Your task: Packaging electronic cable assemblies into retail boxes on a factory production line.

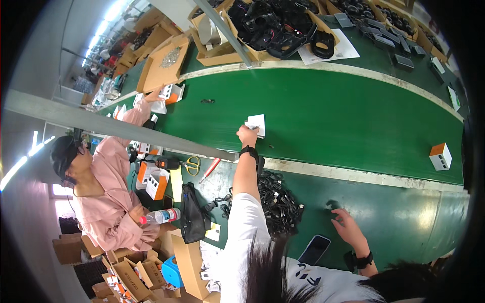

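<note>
My left hand (246,134) reaches out over the green conveyor belt, its fingers closed on a white leaflet (256,121). Part of the leaflet is covered by the fingers. My right hand (347,226) hovers over the green table, fingers apart and holding nothing. A small dark shape (332,204) lies just beyond its fingertips; it is too small to name. Between my arms a heap of black cables (278,204) lies on the table. A dark-screened phone (314,250) rests close to my body, left of the right hand.
An orange-and-white box (440,156) sits on the belt (353,111) at far right. A grey metal bar (126,132) crosses at left. Left of the cables lie yellow-handled scissors (192,165), a red pen-like tool (210,170) and a black pouch (194,214). A co-worker (108,171) handles boxes.
</note>
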`<action>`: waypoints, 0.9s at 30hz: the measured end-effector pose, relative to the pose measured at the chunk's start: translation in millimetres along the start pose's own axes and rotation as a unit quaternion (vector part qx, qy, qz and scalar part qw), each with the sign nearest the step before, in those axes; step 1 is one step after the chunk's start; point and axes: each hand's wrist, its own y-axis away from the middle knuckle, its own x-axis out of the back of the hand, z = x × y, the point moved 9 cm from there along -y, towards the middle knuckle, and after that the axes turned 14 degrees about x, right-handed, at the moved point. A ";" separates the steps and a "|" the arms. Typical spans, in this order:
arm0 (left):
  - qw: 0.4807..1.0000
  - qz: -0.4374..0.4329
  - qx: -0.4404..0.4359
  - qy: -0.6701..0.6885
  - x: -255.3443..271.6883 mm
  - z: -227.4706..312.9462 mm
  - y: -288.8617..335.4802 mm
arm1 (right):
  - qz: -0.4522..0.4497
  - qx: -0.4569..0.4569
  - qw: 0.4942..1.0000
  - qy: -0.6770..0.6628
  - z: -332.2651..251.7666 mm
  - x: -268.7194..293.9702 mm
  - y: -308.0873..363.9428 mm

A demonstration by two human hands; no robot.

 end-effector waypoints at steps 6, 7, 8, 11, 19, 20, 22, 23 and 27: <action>0.979 -0.071 -0.126 0.141 34.5 8.7 37.8 | 0.008 0.028 1.000 0.000 -11.4 -2.4 16.8; 0.971 -0.115 -0.126 0.170 60.4 7.7 55.5 | -0.001 0.017 1.000 0.005 -6.1 -5.1 20.4; 0.956 -0.204 -0.122 0.175 78.5 7.0 84.9 | -0.006 0.026 1.000 0.002 -2.6 -4.8 24.3; 0.918 -0.360 -0.128 0.105 139.5 -20.6 170.4 | -0.015 0.019 1.000 -0.002 10.9 2.1 42.6; 0.916 -0.258 0.284 -0.122 301.2 -422.6 312.2 | -0.094 0.018 0.995 0.016 18.2 -6.8 91.5; 0.918 -0.184 0.342 -0.075 305.0 -467.5 325.1 | -0.095 0.012 0.995 0.026 22.7 -2.1 99.5; 0.906 -0.065 0.418 -0.005 305.9 -559.2 383.3 | -0.115 0.005 0.992 0.043 26.9 -0.8 115.7; 0.901 -0.021 0.432 0.019 300.2 -603.6 414.5 | -0.129 0.000 0.990 0.055 29.6 -1.9 117.2; 0.811 -0.178 0.541 0.133 231.2 -632.7 510.8 | -0.163 0.051 0.983 0.073 38.0 0.3 145.1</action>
